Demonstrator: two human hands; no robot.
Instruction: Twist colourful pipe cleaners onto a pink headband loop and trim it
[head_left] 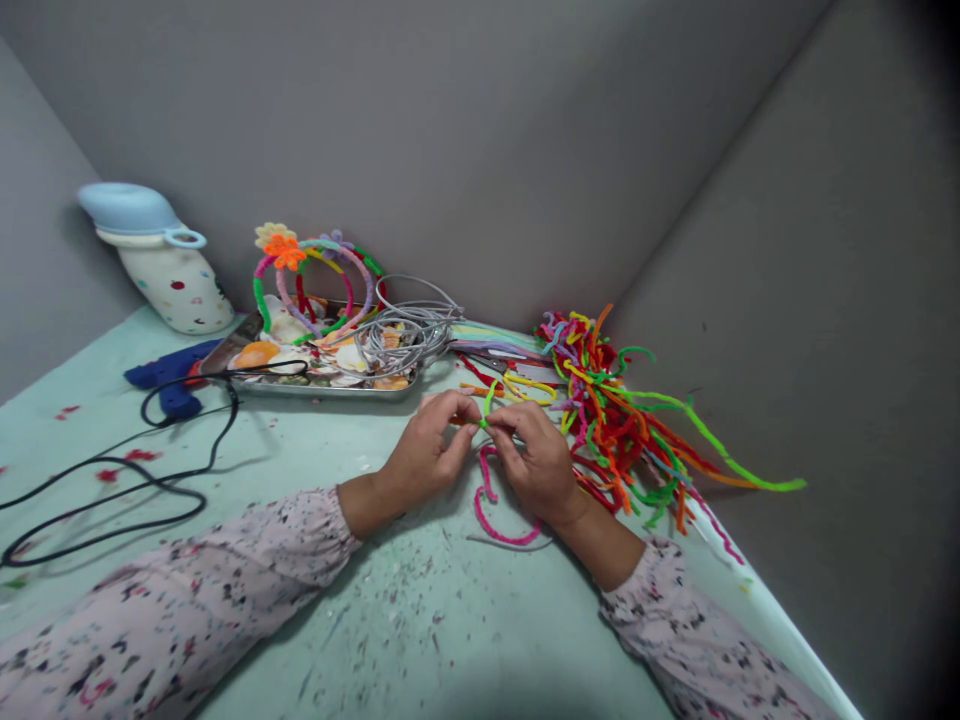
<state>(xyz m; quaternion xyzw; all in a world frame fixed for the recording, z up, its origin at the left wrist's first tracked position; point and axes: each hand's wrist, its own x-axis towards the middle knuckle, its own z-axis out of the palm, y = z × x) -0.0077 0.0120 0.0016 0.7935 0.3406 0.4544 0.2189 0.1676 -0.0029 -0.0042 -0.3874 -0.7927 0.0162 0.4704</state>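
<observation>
My left hand (431,445) and my right hand (536,458) meet over the pale green table (315,600), fingertips pinched together. Between them they grip a short green pipe cleaner (487,403) that sticks up from the pinch. An orange bit shows at the left fingertips. A pink pipe cleaner (489,510) curls on the table just below my right hand. A pile of pipe cleaners (615,420) in red, green, orange and yellow lies right of my right hand, touching the grey wall.
A metal tray (330,385) behind the hands holds shells, coiled grey wire (405,330) and pipe-cleaner headbands (315,275). A blue glue gun (169,380) with a black cord (135,480) lies at left. A white jug (161,260) stands far left.
</observation>
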